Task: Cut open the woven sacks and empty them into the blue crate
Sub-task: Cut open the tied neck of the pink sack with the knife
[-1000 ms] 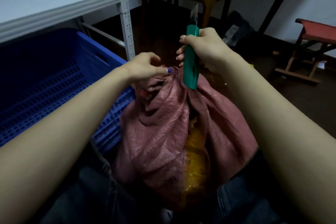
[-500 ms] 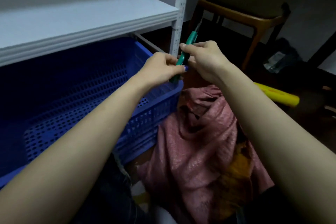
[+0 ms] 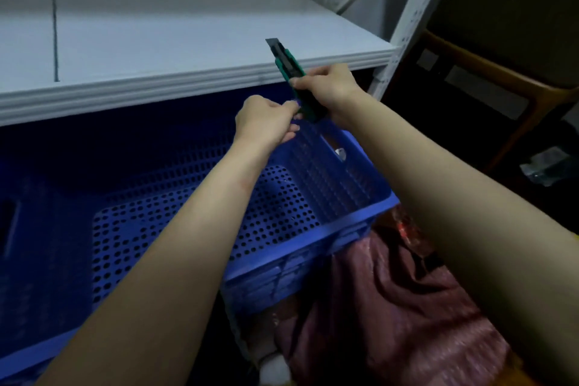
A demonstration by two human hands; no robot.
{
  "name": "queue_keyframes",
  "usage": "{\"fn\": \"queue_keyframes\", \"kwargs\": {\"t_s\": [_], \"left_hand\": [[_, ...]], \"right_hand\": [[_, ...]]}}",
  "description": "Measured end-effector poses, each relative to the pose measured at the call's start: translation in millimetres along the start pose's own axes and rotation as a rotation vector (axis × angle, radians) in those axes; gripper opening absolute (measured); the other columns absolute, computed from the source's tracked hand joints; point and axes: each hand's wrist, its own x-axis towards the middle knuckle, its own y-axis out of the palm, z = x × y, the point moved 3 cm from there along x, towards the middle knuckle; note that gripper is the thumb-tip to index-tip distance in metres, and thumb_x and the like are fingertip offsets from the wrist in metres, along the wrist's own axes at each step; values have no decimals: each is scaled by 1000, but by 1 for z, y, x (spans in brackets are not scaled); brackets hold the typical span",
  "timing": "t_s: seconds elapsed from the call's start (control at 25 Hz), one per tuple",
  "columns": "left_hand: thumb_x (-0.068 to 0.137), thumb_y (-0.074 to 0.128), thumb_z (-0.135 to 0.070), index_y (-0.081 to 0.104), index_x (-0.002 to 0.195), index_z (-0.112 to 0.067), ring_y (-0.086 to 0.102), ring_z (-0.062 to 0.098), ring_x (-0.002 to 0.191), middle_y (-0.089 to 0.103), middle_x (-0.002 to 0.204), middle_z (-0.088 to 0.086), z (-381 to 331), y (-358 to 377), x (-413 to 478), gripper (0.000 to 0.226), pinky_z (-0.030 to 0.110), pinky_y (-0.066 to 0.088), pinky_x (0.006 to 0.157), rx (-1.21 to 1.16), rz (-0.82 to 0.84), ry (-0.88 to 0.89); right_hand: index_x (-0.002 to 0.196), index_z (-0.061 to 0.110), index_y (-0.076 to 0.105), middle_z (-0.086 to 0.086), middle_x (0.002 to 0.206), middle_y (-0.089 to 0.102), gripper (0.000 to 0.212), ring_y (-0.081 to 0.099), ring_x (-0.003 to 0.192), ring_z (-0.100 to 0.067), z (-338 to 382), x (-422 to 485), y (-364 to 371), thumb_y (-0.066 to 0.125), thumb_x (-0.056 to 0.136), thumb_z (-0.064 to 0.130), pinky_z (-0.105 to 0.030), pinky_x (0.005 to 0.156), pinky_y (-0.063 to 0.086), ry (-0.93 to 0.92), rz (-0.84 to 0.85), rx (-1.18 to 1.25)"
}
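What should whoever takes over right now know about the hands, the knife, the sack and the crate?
Right hand grips the green utility knife, blade out, pointing up toward the white shelf.
Left hand pinches the knife's lower end.
Blue crate sits under the shelf; nothing from a sack shows in it.
Pink woven sack lies outside the crate, beside its near right corner.
Done: no emptying; whether the sack is cut does not show.
Left: mind the blade, open the sack, tip it into the crate.
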Motion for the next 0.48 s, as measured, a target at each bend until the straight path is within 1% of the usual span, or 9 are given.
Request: {"fn": "queue_keyframes", "kwargs": {"t_s": [0.04,0.08,0.12,0.2,0.28,0.32,0.36,0.4,0.48], "left_hand": [[90,59,-22,59,67,-14,68,19,74,65,73,8,2,-10,4,25,31,57,74,-27,-30,-8],[91,57,-21,58,67,-14,68,20,75,63,72,6,4,-18,10,25,32,57,75,-51,-66,-16],[92,55,-20,56,67,-14,69,21,77,62,71,5,4,-29,15,25,33,57,77,-68,-108,-28],[92,52,-16,55,67,-14,69,21,80,62,70,4,8,-45,24,25,36,57,81,-76,-174,-65],[92,49,-13,55,66,-13,69,20,80,63,70,2,10,-56,30,26,37,57,83,-61,-209,-86],[91,49,-12,55,64,-13,69,19,80,63,69,2,11,-60,32,28,37,57,84,-49,-223,-89],[91,48,-11,55,62,-12,70,20,81,63,68,2,11,-63,34,30,39,57,84,-37,-233,-92],[90,48,-11,55,59,-12,70,22,82,63,66,1,13,-66,35,32,41,57,84,-22,-238,-96],[88,47,-10,55,56,-10,70,28,85,64,66,2,16,-70,35,33,45,57,83,31,-245,-87]], "right_hand": [[94,7,50,-10,83,56,17,59,49,-17,3,11,12,65,89,14,-35,48,56,1,-13,59],[102,7,46,-9,84,55,19,58,46,-15,6,22,24,60,92,16,-29,42,52,-5,-22,95],[105,8,43,-9,84,55,21,56,44,-14,9,34,35,57,94,19,-23,38,47,-22,-28,94],[104,10,43,-8,85,57,21,53,46,-14,15,56,53,54,95,25,-19,35,38,-60,-60,37],[91,12,49,-6,82,57,17,52,47,-14,17,75,68,54,95,27,-21,38,36,-69,-72,10],[81,13,51,-6,78,57,19,51,48,-14,18,85,76,53,96,25,-23,41,37,-56,-65,21],[76,13,51,-7,76,58,23,52,50,-15,17,95,82,53,96,23,-25,44,39,-38,-61,35],[76,13,53,-9,80,62,21,54,56,-17,17,102,87,54,95,22,-27,48,41,-24,-60,50],[91,9,58,-15,95,66,12,57,69,-21,18,113,93,60,91,21,-29,56,43,-37,-59,75]]}}
